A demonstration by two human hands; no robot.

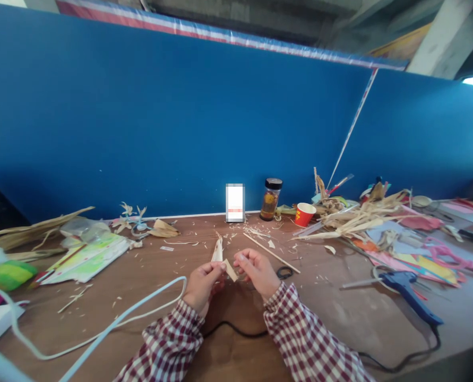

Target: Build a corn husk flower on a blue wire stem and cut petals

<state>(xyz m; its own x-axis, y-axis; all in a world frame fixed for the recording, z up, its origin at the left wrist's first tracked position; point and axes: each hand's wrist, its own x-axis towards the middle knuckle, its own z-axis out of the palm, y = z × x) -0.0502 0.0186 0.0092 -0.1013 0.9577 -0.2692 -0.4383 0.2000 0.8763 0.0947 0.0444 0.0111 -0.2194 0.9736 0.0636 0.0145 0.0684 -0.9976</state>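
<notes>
My left hand (202, 284) and my right hand (257, 270) meet over the middle of the brown table (148, 286), both in checked red-and-white sleeves. Together they pinch a pale dried husk strip (220, 254). The strip's pointed end stands up above my left fingers, and a folded part runs across to my right fingers. Both hands have their fingers closed on it. Black scissors (284, 272) lie just right of my right hand. A thin wooden stick (271, 253) lies beyond them.
A blue glue gun (409, 289) with black cord lies at the right. A heap of dried husks (359, 215), a red paper cup (303, 214) and a dark-lidded jar (271, 199) stand near the blue wall. Coloured paper (83, 260) and a white cable (112, 323) lie at the left.
</notes>
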